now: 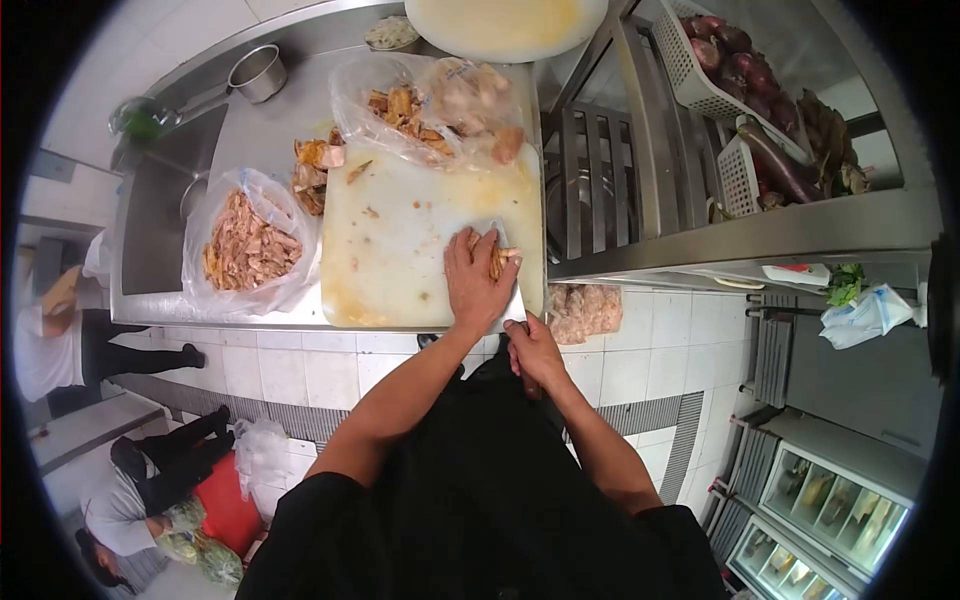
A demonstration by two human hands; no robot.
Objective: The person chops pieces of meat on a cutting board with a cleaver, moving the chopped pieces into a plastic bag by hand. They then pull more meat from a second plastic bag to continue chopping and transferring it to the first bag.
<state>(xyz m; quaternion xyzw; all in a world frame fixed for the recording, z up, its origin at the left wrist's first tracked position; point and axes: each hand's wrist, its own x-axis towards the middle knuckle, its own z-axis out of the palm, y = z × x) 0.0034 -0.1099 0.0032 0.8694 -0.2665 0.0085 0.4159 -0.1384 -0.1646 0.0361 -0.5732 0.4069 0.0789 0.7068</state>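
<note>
My right hand [535,357] is wrapped around the handle of a kitchen knife [515,306]. Its blade points away from me over the right side of the white cutting board [385,265]. My left hand [478,283] presses down on a small piece of browned cooked meat [502,262] beside the blade, its fingers partly covering the meat. Small scraps and yellowish stains mark the board. Left of the board sits an open plastic bag [252,245] full of cut meat. At the far edge, another clear bag [405,110] holds browned meat pieces.
Larger meat pieces [312,170] lie at the board's far left corner. A metal pot [257,73] stands at the back near the sink [160,215]. To the right, a shelf holds a basket of red onions [725,60]. Two other people are at left.
</note>
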